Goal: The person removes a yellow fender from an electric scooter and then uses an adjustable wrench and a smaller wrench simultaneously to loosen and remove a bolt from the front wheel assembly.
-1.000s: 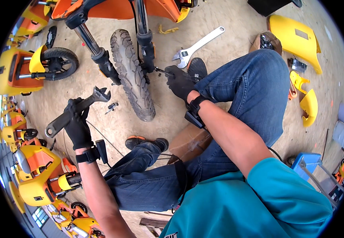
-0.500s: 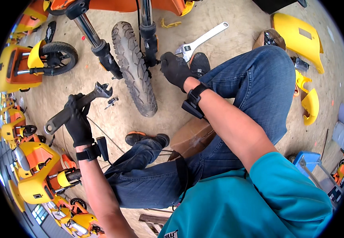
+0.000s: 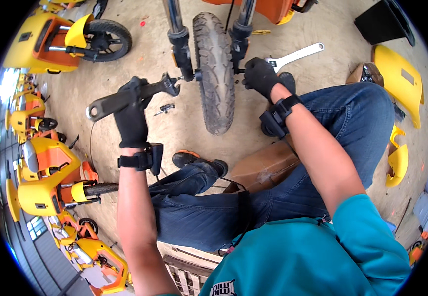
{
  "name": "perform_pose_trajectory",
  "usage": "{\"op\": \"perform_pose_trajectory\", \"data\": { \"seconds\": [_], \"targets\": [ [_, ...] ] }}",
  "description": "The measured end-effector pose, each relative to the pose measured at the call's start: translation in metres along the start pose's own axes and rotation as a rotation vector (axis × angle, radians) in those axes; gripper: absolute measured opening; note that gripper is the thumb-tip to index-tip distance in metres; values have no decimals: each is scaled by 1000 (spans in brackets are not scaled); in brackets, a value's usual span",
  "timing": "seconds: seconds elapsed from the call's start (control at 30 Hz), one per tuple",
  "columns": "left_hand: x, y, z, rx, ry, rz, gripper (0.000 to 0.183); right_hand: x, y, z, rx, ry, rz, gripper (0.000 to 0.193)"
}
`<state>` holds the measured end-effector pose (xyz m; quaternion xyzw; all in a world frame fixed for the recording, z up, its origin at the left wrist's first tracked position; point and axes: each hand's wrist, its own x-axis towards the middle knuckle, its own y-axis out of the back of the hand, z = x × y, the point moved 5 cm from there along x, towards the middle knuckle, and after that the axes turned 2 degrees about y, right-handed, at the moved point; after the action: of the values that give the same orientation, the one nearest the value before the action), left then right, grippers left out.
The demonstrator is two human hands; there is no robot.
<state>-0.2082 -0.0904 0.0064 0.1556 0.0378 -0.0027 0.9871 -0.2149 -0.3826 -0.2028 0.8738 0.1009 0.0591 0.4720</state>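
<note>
A black-gloved hand, my left hand [image 3: 133, 111], is closed around a dark adjustable wrench [image 3: 106, 105]. The wrench's jaws point right, close to the axle end at the left fork leg [image 3: 180, 52]. A worn, knobbly front tyre [image 3: 215, 79] stands between the two fork legs. On its other side my right hand [image 3: 262, 78], also gloved, has its fingers curled at the axle end by the right fork leg [image 3: 239, 44]. What those fingers grip is hidden. Just behind that hand, a silver adjustable wrench [image 3: 300, 55] lies on the floor.
Small metal parts [image 3: 164, 108] lie on the floor beside the left wrench. A brown cardboard box [image 3: 263, 167] sits between my legs. Yellow panels [image 3: 396, 74] and a black bin [image 3: 384, 23] are at the right. Yellow-orange scooters [image 3: 51, 42] line the left side.
My view has shifted, so the wheel now appears farther right. The dark wrench in my left hand has come up close to the left axle end. My right hand stays at the right axle end.
</note>
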Motion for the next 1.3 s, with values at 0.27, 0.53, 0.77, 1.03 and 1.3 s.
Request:
{"op": "perform_pose_trajectory", "data": {
  "seconds": [0.27, 0.53, 0.77, 1.03, 1.3],
  "targets": [
    [-3, -7, 0, 2, -15, 66, 29, 3, 15, -48, -340, 196, -374, 15],
    [2, -13, -9, -33, -30, 116, 26, -6, 42, -45, 849, -713, -517, 18],
    [6, -24, -4, 10, -28, 107, 27, 8, 5, -17, 18, 63, -374, 14],
    [7, -26, 0, 63, -60, 129, 26, 8, 5, -30, -104, 128, -349, 13],
    [7, -24, 4, 39, -53, 104, 25, 6, -7, -15, -59, 142, -332, 14]
  ]
}}
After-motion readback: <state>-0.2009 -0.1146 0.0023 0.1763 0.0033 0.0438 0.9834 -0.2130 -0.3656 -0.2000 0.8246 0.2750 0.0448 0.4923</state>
